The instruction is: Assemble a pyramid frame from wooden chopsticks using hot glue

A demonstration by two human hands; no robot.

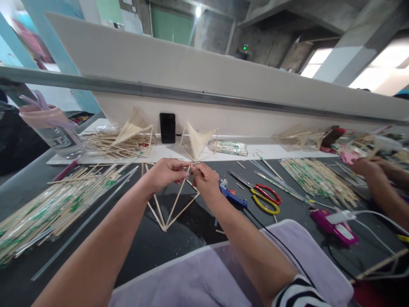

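Both my hands meet at the upper corner of an open frame of thin wooden sticks (pixel 177 200) above the dark table. My left hand (pixel 168 172) pinches that corner from the left, thumb and forefinger together. From the right, my right hand (pixel 204 177) pinches the same joint, its fingertips almost touching the left ones. Several sticks run down from there and join at a lower point near the table; part of the frame is hidden behind my hands. A blue glue gun (pixel 234 198) lies just right of my right hand, and scissors (pixel 263 197) with red and yellow handles lie beyond it.
Bundles of wooden sticks in wrappers lie at left (pixel 60 204) and right (pixel 319 179). Finished stick models (pixel 200 140) and a phone (pixel 168 128) stand along the white partition. A lilac towel (pixel 204 273) covers the front edge. Another person's hand (pixel 370 168) works at far right.
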